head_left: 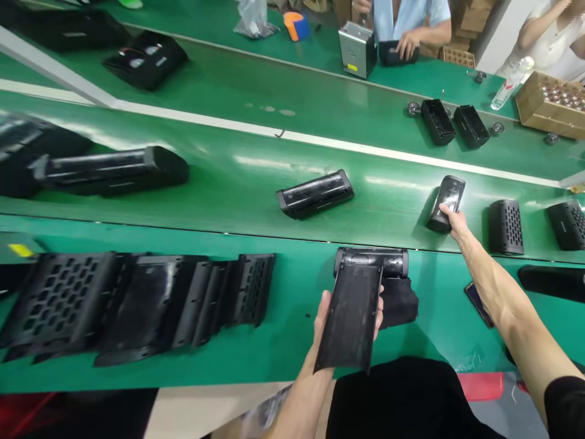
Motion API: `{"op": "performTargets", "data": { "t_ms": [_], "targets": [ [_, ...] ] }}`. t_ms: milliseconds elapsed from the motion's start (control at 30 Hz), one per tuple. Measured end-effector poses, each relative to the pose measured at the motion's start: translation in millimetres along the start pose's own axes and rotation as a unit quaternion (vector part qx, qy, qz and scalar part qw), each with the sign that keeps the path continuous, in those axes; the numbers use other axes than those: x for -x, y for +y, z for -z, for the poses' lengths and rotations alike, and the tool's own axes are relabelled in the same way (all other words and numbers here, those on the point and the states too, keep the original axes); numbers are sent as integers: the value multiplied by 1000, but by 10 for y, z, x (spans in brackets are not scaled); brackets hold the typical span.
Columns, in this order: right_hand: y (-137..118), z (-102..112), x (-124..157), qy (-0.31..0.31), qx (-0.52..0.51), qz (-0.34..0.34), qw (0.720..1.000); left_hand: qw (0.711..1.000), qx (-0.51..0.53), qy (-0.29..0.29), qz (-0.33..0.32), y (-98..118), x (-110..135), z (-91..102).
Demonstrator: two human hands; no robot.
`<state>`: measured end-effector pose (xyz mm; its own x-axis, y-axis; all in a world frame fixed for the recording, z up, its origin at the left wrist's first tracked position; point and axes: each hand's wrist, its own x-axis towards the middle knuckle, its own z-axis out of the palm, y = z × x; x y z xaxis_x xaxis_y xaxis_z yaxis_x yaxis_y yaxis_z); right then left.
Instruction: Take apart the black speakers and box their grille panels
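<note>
In my left hand (323, 317) is a flat black plastic panel (351, 314), its inner face towards me and my fingers wrapped round its sides. Behind the panel lie a black speaker housing (393, 262) with a glossy mesh face and a dark cloth (400, 303). My right hand (454, 222) reaches out over the green belt, thumb on the glossy front of a black speaker (448, 198) that stands tilted there. The fingers on its far side are hidden. A similar black housing (315, 194) lies on the belt to the left.
Several black panels (150, 305) stand in a row on the bench at left. Perforated housings (506, 227) are on the belt at right, near a phone (479, 303). Across the belts, a co-worker's hand (408, 44) rests on a black part beside a box of small parts (555, 103).
</note>
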<state>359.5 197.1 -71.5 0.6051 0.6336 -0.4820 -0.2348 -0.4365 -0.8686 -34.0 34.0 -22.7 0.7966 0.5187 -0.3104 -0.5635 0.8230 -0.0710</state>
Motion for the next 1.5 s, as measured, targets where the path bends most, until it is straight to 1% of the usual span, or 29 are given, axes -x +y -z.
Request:
{"op": "performTargets", "data": {
  "t_ms": [67, 100, 133, 167, 200, 267, 300, 333, 367, 433, 500, 567, 633, 700, 733, 800, 867, 1000, 1067, 1133, 1233, 1333, 1500],
  "targets": [
    [-110, 109, 49, -17, -14, -24, 999, 1000, -20, -12, -18, 17, -30, -26],
    [-193, 224, 121, -36, -25, -22, 999, 999, -29, -12, -29, 23, -38, -49],
    [-286, 373, 228, -59, -36, -4, 998, 998, -38, -10, -38, 26, -41, -77],
    [-379, 545, 370, -84, -49, 26, 995, 998, -46, -8, -45, 26, -42, -109],
    [-462, 723, 541, -113, -59, 71, 989, 997, -54, -7, -52, 24, -45, -143],
    [-556, 1020, 935, -145, -70, 149, 976, 995, -66, -7, -71, 8, -72, -215],
    [-559, 1107, 1138, -160, -87, 162, 970, 994, -72, -11, -79, -5, -101, -252],
    [-532, 1142, 1330, -161, -108, 160, 968, 993, -78, -16, -85, -24, -141, -291],
    [-482, 1128, 1504, -164, -121, 145, 968, 992, -84, -21, -90, -49, -192, -332],
    [-346, 1006, 1785, -178, -130, 88, 971, 991, -95, -28, -94, -116, -309, -409],
    [-220, 874, 1990, -177, -114, 30, 977, 989, -102, -29, -108, -204, -419, -454],
    [-161, 825, 2154, -182, -74, 2, 980, 985, -106, -30, -132, -294, -498, -439],
    [-190, 852, 2302, -233, -15, 16, 972, 983, -107, -31, -146, -378, -540, -368],
    [-276, 885, 2451, -297, 57, 52, 952, 984, -102, -29, -144, -458, -560, -271],
    [-321, 883, 2529, -315, 99, 70, 941, 985, -99, -28, -138, -500, -568, -227],
    [-380, 829, 2681, -320, 177, 105, 925, 986, -96, -36, -129, -585, -587, -164],
    [-379, 729, 2808, -312, 234, 139, 910, 986, -99, -60, -122, -667, -611, -140],
    [-291, 554, 2932, -289, 323, 186, 882, 981, -102, -113, -120, -770, -648, -143],
    [-249, 517, 2947, -281, 355, 195, 870, 980, -107, -122, -118, -785, -654, -134],
    [-210, 502, 2958, -286, 368, 198, 862, 979, -109, -119, -122, -786, -650, -113],
    [-151, 497, 2993, -289, 373, 208, 857, 980, -109, -113, -121, -795, -639, -72],
    [-112, 516, 3046, -277, 379, 212, 857, 982, -108, -108, -115, -832, -627, -43],
    [-83, 626, 3085, -287, 381, 187, 859, 983, -103, -85, -122, -915, -609, -56]
  ]
}}
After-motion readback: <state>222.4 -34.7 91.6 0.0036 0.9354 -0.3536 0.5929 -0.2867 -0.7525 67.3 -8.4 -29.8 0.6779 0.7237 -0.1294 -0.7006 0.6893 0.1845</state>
